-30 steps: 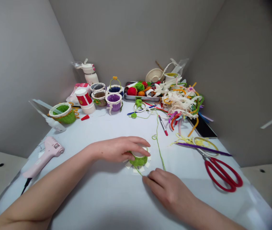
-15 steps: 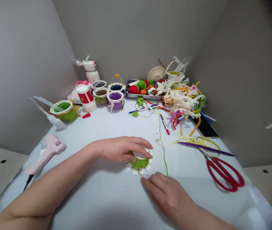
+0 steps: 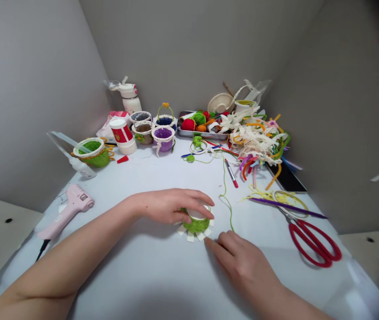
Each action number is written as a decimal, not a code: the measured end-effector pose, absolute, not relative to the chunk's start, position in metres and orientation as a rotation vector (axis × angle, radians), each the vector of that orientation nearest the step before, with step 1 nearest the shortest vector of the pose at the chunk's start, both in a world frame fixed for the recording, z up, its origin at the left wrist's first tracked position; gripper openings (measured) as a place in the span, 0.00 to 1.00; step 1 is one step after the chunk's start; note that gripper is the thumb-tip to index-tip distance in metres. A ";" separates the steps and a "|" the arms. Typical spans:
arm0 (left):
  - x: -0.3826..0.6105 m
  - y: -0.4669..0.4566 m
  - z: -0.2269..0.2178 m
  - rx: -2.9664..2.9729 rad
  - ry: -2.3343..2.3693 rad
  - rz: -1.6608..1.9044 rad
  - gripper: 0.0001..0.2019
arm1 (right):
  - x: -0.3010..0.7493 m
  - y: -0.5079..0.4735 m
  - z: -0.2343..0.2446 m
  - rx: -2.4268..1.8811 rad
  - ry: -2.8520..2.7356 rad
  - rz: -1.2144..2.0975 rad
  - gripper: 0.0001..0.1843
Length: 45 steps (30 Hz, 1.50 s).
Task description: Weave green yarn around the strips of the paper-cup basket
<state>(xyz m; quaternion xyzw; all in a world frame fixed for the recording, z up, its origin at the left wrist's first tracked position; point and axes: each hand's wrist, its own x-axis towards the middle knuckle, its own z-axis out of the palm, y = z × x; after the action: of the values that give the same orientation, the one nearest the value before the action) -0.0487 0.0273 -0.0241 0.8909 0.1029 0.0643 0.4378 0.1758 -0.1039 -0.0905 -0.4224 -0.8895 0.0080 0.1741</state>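
Observation:
My left hand rests on top of a small paper cup wrapped in green yarn, its fingers curled over the rim and holding it down on the white table. White paper flaps stick out around the cup's base. My right hand lies just to the right of the cup, its fingertips pinching the green yarn strand close to the flaps. That strand runs away across the table toward the back.
Red scissors and a purple pipe cleaner lie at the right. A pink glue gun sits at the left. At the back stand several yarn baskets, a metal tray of yarn balls and a pile of pipe cleaners.
My right hand slid a little to the right along the cup's base, pulling the green yarn. My left hand stayed on the cup.

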 end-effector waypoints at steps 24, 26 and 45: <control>-0.044 0.018 -0.026 2.311 0.324 0.259 0.16 | 0.180 -0.074 -0.082 -1.411 -2.254 0.489 0.09; -0.043 0.015 -0.028 2.377 0.370 0.273 0.15 | 0.181 -0.073 -0.083 -1.380 -2.249 0.514 0.09; -0.052 0.002 -0.058 2.226 0.500 0.803 0.42 | 0.164 -0.032 -0.028 -0.929 -2.249 0.353 0.30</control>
<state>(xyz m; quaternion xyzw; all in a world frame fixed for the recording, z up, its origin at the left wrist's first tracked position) -0.0522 0.0018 -0.0578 0.8607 0.1935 0.3107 0.3538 0.1635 -0.0315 -0.0284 -0.3559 -0.8618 0.1354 0.3351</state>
